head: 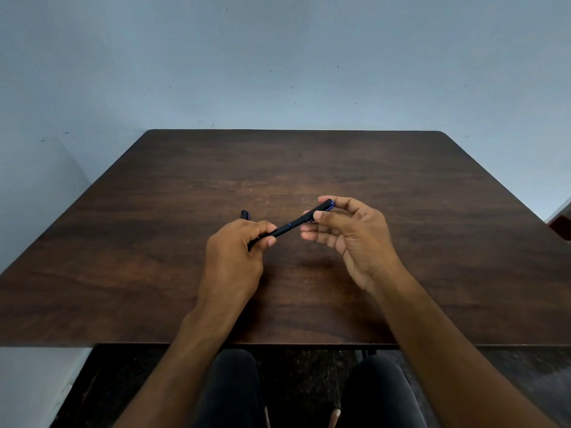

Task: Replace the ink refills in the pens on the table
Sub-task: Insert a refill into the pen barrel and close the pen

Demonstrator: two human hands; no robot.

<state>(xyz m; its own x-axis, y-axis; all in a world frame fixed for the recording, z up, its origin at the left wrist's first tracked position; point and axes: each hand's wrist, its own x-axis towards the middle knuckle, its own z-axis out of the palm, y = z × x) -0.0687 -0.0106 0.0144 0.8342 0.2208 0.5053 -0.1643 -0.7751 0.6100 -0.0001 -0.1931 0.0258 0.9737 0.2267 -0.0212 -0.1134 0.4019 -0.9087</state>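
Observation:
A black pen (pixel 290 226) with thin blue rings is held slanted above the middle of the dark wooden table (pixel 432 230). My left hand (pixel 234 257) grips its lower left end with curled fingers. My right hand (pixel 346 233) pinches its upper right end, the capped part, between thumb and fingertips. Behind my left hand the tip of another black object (pixel 244 214), perhaps a second pen, pokes out; the rest of it is hidden by the hand.
The table stands against a pale blue wall (pixel 278 72). Its near edge (pixel 278 344) runs just above my knees. A reddish-brown object (pixel 562 225) shows at the far right edge.

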